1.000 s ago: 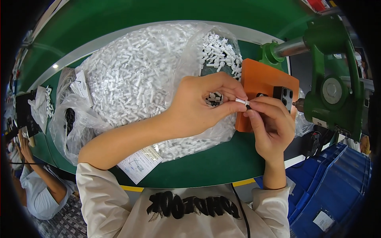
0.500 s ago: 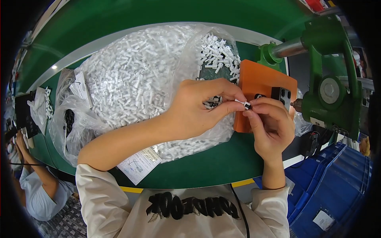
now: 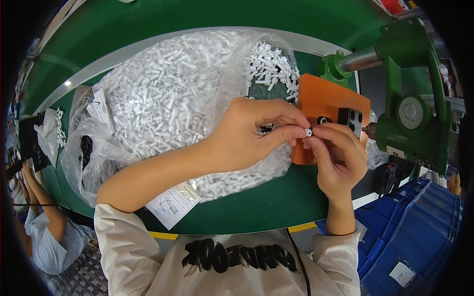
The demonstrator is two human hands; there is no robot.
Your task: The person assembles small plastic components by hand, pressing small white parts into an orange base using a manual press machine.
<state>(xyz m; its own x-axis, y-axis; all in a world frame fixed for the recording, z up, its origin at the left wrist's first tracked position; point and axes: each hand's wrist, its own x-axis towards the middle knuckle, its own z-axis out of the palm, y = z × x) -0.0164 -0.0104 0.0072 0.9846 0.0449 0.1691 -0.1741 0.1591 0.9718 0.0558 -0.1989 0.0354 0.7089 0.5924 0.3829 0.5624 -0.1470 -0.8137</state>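
Observation:
A small white plastic part, its end with a dark hole facing up, is pinched between the thumb and forefinger of my left hand. From the other side, my right hand closes its thumb and forefinger on the same part, its other fingers curled. Both hands are over the near left edge of an orange plate. Behind my left hand lie loose white parts, heaped in the mouth of a big clear plastic bag full of such pieces. My left hand hides some dark pieces below the heap.
On the orange plate stands a black fixture block, facing the tip of a green press at the right. Blue crates stand at lower right. A paper label lies by the bag. Another person's arm shows far left.
Between my fingertips the white part has turned: its holed end now shows, and the black bit seen earlier is out of sight. My left fingertips have shifted slightly right.

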